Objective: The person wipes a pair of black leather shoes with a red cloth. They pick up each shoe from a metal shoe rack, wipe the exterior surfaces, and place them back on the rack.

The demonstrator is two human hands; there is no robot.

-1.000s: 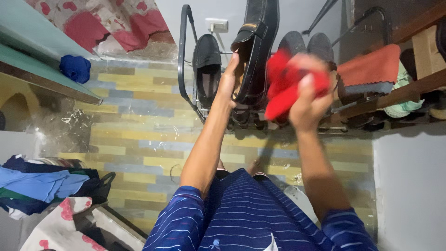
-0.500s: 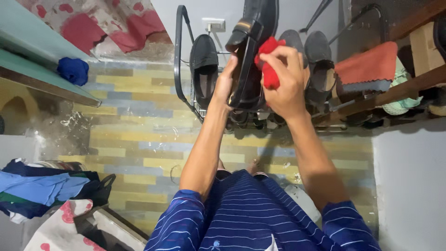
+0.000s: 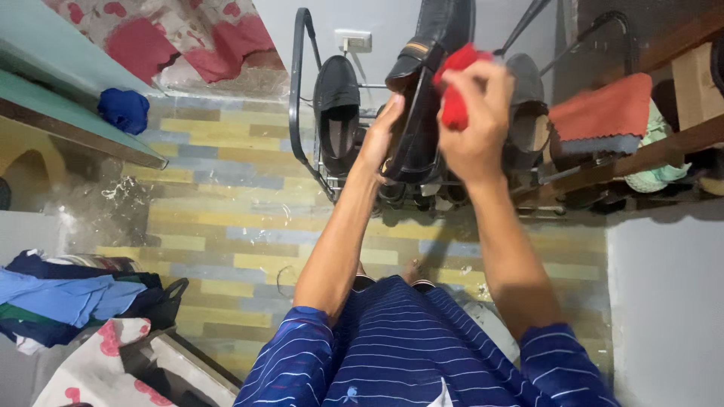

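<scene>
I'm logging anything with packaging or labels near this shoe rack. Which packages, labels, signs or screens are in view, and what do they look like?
Cardboard box: plain tan, boxy, on the wooden shelf at far right, partly cut off; no label visible.
Wall socket plate: small white rectangle on the grey wall behind the rack, with a plug in it.
No signs or screens in view.

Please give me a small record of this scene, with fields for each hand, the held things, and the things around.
left hand: grips the black leather loafer shoe from its left side, held up
right hand: holds a bunched red cloth against the shoe
behind: black metal shoe rack with a second black loafer
right side: orange mat on a wooden shelf
floor: striped wood-pattern vinyl floor
</scene>
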